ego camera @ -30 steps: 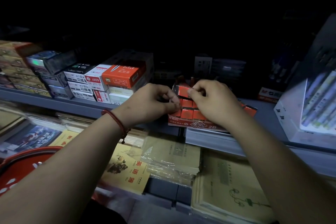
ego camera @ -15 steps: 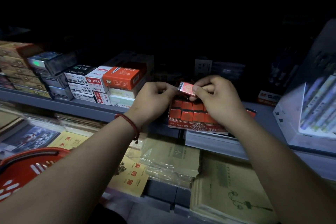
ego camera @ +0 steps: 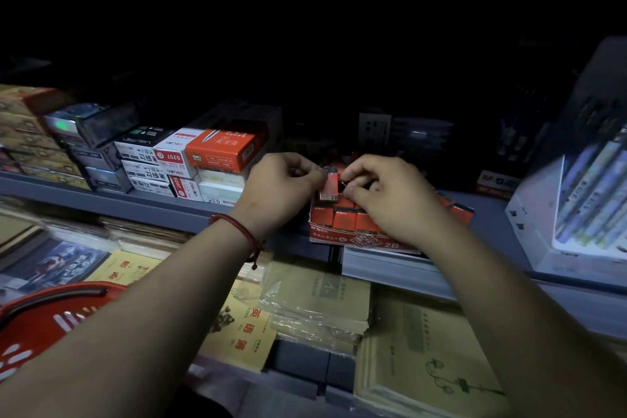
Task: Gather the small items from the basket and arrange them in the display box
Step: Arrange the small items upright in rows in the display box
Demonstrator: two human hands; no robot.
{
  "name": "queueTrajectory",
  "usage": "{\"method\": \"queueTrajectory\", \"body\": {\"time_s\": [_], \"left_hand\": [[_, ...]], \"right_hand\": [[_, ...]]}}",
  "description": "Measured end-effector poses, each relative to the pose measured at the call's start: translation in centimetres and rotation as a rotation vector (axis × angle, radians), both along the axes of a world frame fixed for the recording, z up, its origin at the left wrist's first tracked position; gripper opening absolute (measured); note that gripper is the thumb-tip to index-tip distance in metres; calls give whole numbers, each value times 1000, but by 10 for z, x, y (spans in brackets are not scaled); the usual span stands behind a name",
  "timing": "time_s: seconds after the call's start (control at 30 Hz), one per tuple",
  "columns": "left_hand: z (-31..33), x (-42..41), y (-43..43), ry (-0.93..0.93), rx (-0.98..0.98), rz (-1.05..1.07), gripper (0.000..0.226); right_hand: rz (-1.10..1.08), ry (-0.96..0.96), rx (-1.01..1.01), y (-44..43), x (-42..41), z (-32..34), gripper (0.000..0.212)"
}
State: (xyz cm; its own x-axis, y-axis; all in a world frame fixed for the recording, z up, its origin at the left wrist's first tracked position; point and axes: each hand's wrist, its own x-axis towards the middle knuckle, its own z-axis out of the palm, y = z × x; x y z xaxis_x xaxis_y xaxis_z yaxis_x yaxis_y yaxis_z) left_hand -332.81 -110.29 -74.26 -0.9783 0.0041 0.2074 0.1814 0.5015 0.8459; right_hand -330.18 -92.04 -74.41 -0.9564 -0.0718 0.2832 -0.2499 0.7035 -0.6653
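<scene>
Dim grey shelf (ego camera: 135, 198) holds stacked boxes (ego camera: 217, 149); notebooks (ego camera: 424, 360) lie below.

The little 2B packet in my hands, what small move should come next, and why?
Probably lower the 2B packet straight down into the red display box. Left hand and right hand both pinch it upright just above the box, whose front rows already hold red packets standing side by side, so slotting it behind them looks natural.
</scene>
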Motion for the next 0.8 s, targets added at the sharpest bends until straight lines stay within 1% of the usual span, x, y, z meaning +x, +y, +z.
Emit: {"method": "queueTrajectory", "body": {"time_s": [0.03,0.07,0.17,0.33,0.47,0.57,0.67,0.73,0.8], "left_hand": [[0,0,0,17,-21,-6,4],[1,0,1,36,-45,-15,4],[1,1,1,45,-98,-56,14],[3,1,-4,43,-132,-97,10],[4,2,-10,21,-179,-128,10],[4,3,-11,27,-208,-153,11],[3,3,-9,57,-243,-156,9],[2,4,-9,82,-264,-153,15],[1,3,-7,95,-296,-171,20]], "right_hand": [[-12,15,7,0,1,1,14],[-22,32,7,-1,2,2,15],[-45,72,16,-2,3,2,18],[-67,90,168,-5,5,7,42],[-26,59,250,-8,8,9,51],[3,48,276,-10,8,9,49],[-15,48,254,-10,5,8,46],[-39,32,224,-9,3,8,47],[-44,24,180,-7,2,6,40]]}}
